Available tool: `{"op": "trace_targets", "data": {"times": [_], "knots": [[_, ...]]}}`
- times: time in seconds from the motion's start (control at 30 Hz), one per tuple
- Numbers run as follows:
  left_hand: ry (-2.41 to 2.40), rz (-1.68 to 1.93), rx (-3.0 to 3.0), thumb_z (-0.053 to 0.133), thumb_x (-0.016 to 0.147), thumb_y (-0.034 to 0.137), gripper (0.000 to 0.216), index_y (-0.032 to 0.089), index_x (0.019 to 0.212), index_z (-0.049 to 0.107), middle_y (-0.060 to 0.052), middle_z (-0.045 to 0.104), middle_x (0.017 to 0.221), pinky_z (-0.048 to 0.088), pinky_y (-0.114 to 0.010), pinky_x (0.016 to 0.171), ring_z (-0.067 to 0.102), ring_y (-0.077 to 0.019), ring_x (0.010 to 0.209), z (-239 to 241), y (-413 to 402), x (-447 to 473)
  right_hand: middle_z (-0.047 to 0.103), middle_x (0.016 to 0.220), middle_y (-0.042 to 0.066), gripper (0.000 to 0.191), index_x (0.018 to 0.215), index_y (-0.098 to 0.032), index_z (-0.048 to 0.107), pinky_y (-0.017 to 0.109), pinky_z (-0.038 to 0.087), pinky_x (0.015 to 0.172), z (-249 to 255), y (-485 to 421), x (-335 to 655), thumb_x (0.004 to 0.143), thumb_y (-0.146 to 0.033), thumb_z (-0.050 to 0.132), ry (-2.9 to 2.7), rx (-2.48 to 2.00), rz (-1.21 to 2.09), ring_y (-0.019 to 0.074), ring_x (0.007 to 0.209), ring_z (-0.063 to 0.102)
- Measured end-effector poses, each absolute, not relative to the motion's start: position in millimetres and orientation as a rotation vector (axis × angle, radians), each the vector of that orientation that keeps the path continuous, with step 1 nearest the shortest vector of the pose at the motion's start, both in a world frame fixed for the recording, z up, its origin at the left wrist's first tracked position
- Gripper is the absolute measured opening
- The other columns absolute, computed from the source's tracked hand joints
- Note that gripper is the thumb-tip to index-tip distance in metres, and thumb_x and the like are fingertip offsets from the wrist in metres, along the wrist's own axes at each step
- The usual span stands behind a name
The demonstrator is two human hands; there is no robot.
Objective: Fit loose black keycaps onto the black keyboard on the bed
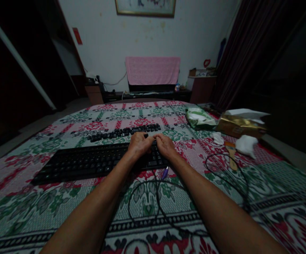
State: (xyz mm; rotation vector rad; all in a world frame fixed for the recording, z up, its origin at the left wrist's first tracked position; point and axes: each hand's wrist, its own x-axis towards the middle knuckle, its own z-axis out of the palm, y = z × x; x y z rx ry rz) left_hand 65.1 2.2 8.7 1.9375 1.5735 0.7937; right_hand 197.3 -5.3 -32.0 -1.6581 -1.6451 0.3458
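Observation:
A black keyboard [89, 163] lies across a floral bed cover [49, 208]. My left hand [139, 144] and my right hand [165, 144] rest together over its right end, fingers curled down and pinched close around a small dark keycap [145, 135] between them. A row of loose black keycaps [125, 132] lies just beyond the keyboard. The keyboard's black cable [158, 204] loops on the cover between my forearms, ending in a purple plug [165, 173].
To the right lie a green packet [200, 118], a gold tissue box [239, 125], crumpled white tissues [245, 144] and a small brush [231, 155]. A second cable loop [227, 176] lies nearby. A pink-covered television [153, 72] stands against the far wall.

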Motion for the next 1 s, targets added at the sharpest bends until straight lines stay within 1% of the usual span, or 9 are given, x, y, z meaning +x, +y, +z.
{"op": "trace_targets", "data": {"times": [0.1,0.23,0.37,0.5,0.67,0.73,0.8,0.9,1.0], "knots": [[1.6,0.741,2.02,0.043,0.072,0.032,0.031,0.013,0.076,0.067,-0.006,0.063,0.051,0.044,-0.022,0.053,0.061,-0.0176,0.055,14,-7,69,0.067,0.099,0.003,0.032,0.099,-0.021,0.065,0.028,0.042,0.084,-36,-3,198,0.084,-0.02,0.036,-1.65,-1.628,0.34,0.0171,0.093,0.059],[1.652,0.723,2.229,0.044,0.072,0.031,0.032,0.013,0.078,0.069,-0.009,0.067,0.064,0.044,-0.024,0.061,0.063,-0.02,0.068,17,-15,76,0.067,0.097,0.002,0.031,0.097,-0.021,0.064,0.026,0.042,0.083,-41,0,199,0.084,-0.02,0.036,-1.644,-1.569,0.356,0.0153,0.091,0.059],[1.687,0.628,2.282,0.044,0.073,0.031,0.032,0.013,0.078,0.07,-0.011,0.068,0.069,0.044,-0.025,0.063,0.063,-0.0214,0.072,21,-12,80,0.066,0.095,0.002,0.029,0.095,-0.022,0.064,0.025,0.041,0.082,-41,-1,200,0.083,-0.02,0.037,-1.638,-1.571,0.36,0.0153,0.09,0.058],[1.723,0.515,2.419,0.044,0.073,0.031,0.033,0.012,0.078,0.07,-0.014,0.069,0.078,0.045,-0.027,0.067,0.063,-0.0235,0.077,26,-11,85,0.066,0.092,0.0,0.029,0.095,-0.023,0.064,0.024,0.04,0.078,-40,-3,201,0.084,-0.023,0.037,-1.657,-1.582,0.37,0.015,0.086,0.057],[1.747,0.506,2.529,0.044,0.073,0.028,0.032,0.011,0.081,0.069,-0.016,0.068,0.082,0.045,-0.029,0.072,0.063,-0.0259,0.082,41,-19,96,0.067,0.092,0.003,0.026,0.093,-0.023,0.065,0.025,0.04,0.072,-42,0,200,0.083,-0.031,0.042,-1.691,-1.65,0.359,0.0187,0.084,0.057],[1.74,0.549,2.532,0.046,0.07,0.027,0.03,0.011,0.08,0.069,-0.015,0.068,0.08,0.045,-0.028,0.071,0.063,-0.0248,0.081,51,-18,98,0.067,0.092,0.005,0.027,0.09,-0.021,0.065,0.025,0.04,0.071,-42,0,200,0.083,-0.032,0.041,-1.701,-1.642,0.346,0.0202,0.084,0.058],[1.691,0.603,2.484,0.045,0.07,0.027,0.028,0.012,0.075,0.068,-0.012,0.067,0.072,0.045,-0.027,0.068,0.063,-0.0224,0.076,59,-13,97,0.067,0.092,0.006,0.03,0.09,-0.02,0.065,0.026,0.041,0.072,-42,0,199,0.084,-0.03,0.037,-1.684,-1.606,0.353,0.0201,0.084,0.058],[1.667,0.622,2.212,0.043,0.07,0.029,0.028,0.013,0.068,0.066,-0.007,0.062,0.053,0.044,-0.023,0.055,0.061,-0.0183,0.058,57,0,84,0.067,0.092,0.004,0.033,0.093,-0.02,0.065,0.027,0.042,0.078,-41,-1,200,0.084,-0.023,0.033,-1.611,-1.507,0.415,0.0176,0.086,0.059],[1.634,0.676,1.884,0.043,0.068,0.029,0.026,0.013,0.072,0.064,-0.004,0.058,0.046,0.041,-0.023,0.043,0.055,-0.0161,0.042,42,10,68,0.067,0.09,0.001,0.03,0.091,-0.02,0.065,0.026,0.042,0.082,-41,-1,202,0.08,-0.02,0.037,-1.458,-1.363,0.503,0.015,0.089,0.059]]}}
